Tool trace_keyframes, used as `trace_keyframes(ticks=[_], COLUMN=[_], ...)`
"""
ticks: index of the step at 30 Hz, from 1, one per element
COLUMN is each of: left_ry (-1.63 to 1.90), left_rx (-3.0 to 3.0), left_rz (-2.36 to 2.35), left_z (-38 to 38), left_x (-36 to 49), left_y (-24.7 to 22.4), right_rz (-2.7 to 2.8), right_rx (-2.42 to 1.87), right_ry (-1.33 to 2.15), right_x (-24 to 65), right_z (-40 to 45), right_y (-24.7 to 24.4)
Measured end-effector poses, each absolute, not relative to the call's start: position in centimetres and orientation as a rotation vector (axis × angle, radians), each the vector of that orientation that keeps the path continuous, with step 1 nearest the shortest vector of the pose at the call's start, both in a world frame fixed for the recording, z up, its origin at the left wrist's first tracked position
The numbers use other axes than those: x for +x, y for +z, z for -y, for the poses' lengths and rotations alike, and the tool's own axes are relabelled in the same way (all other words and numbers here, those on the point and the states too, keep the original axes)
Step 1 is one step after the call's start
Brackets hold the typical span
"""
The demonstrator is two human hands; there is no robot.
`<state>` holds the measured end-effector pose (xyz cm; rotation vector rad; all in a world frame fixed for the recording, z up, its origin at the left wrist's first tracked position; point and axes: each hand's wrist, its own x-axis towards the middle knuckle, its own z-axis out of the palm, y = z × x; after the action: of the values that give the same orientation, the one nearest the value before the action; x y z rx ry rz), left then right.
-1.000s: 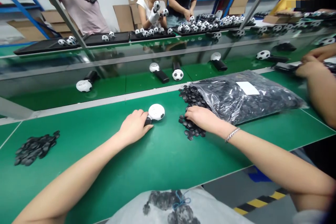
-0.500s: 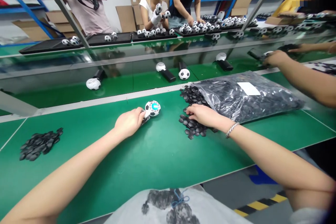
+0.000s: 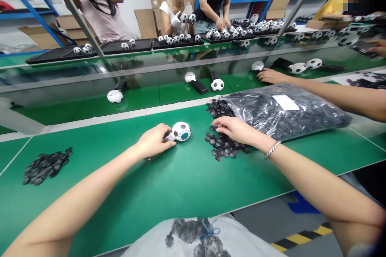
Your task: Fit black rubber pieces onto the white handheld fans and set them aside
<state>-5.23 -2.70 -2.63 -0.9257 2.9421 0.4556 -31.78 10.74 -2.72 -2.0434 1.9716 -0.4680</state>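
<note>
My left hand is wrapped round the handle of a device with a black-and-white football head. A teal spot shows on the ball's lower side, and most of the handle is hidden by my fingers. Over a loose pile of small black pentagonal pieces, my right hand has its thumb and fingers pinched together. What sits between those fingertips cannot be made out. Just behind that hand lies a clear plastic bag full of the same pieces, its mouth spilling onto the green table.
A second pile of black pieces lies at left. Beyond the table edge, a green conveyor carries several football-headed devices. A co-worker's hand reaches over it from the right. Black trays and people stand across the line.
The football device has turned in my left hand, its teal spot now lower, and shifted slightly right. My right hand stays at the pile. Conveyor items moved right; a co-worker's hand came to one.
</note>
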Motion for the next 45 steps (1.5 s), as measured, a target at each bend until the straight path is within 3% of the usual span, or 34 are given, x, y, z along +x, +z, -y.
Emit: trace_keyframes(ticks=[4, 9, 15, 23, 45], left_ry=[0.048, 0.557, 0.471, 0.840, 0.829], left_rx=[-0.877, -0.761, -0.973, -0.910, -0.889], left_rz=[-3.016, -2.968, -2.997, -3.006, -3.089], left_z=[-0.3, -0.7, 0.0, 1.1, 1.0], left_x=[-5.8, -5.6, -5.8, -6.8, -6.8], left_y=[-2.1, -2.4, -3.3, -3.5, -4.1], right_rz=[-1.928, -1.814, -1.629, -1.538, -1.520], right_rx=[-2.024, -1.788, -1.899, -1.895, -1.620], right_ry=[-0.602, -0.765, -0.991, -1.126, -1.188], right_x=[-30.6, -28.3, -25.4, -23.9, -23.6], right_z=[-10.6, -10.5, -10.3, -8.8, -7.6], right_y=[-2.9, -2.7, -3.1, -5.7, -6.3])
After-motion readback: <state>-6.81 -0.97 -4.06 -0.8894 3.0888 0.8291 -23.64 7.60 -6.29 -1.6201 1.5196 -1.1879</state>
